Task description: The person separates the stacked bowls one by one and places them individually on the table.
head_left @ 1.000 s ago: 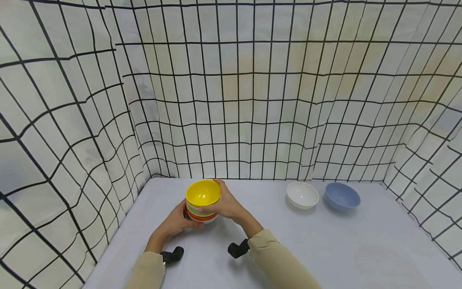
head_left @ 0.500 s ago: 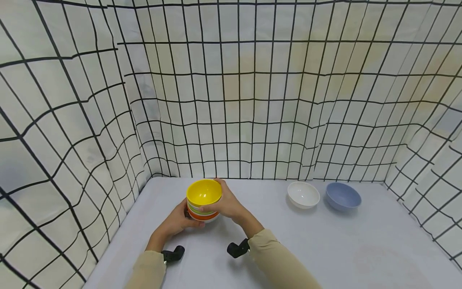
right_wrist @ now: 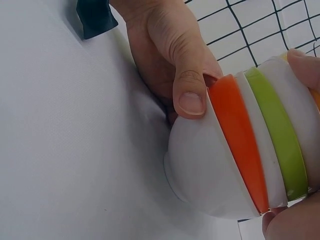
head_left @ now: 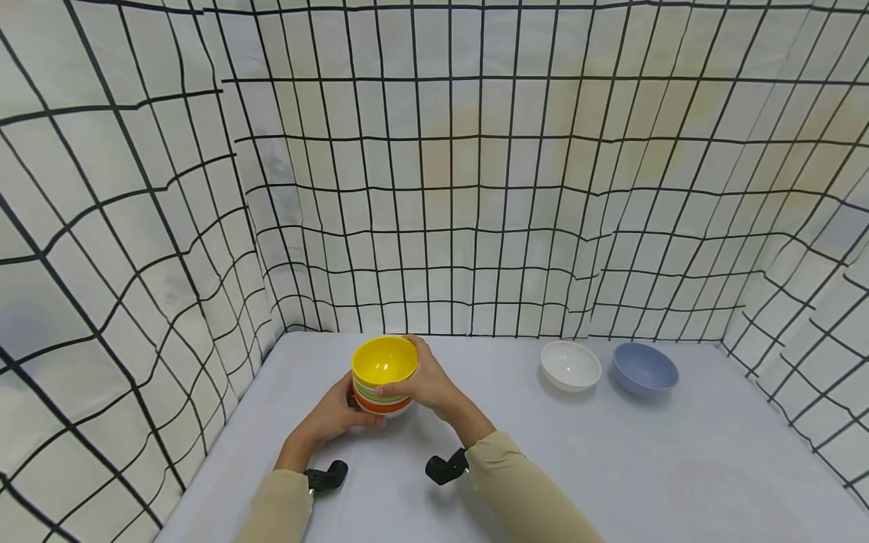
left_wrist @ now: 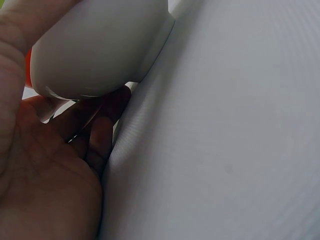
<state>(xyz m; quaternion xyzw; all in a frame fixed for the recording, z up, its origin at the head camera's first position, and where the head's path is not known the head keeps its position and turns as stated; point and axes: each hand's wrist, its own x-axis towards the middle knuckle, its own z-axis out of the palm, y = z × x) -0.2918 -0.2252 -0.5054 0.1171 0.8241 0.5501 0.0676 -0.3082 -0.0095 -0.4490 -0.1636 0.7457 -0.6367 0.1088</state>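
Note:
A stack of nested bowls stands at the left of the table in the head view, with a glossy yellow bowl [head_left: 385, 362] on top. Below it the right wrist view shows a green band [right_wrist: 277, 135], an orange band [right_wrist: 240, 142] and a white bottom bowl [right_wrist: 207, 172]. My left hand [head_left: 330, 416] holds the stack low on its left side, its thumb on the white bottom bowl. Higher up, my right hand [head_left: 434, 386] grips the right side, with fingers behind the yellow rim and thumb in front. The foot of the white bowl sits at the cloth in the left wrist view.
To the right on the white-covered table [head_left: 543, 467] stand a white bowl [head_left: 570, 366] and a blue bowl [head_left: 644, 369], side by side. White walls with a black grid [head_left: 462, 188] enclose the back and sides. Black wrist devices [head_left: 446, 467] sit near both cuffs.
Both hands keep their hold on the stack. The whole scene shifts only very slightly in the head view; the stack and the other bowls stay in place.

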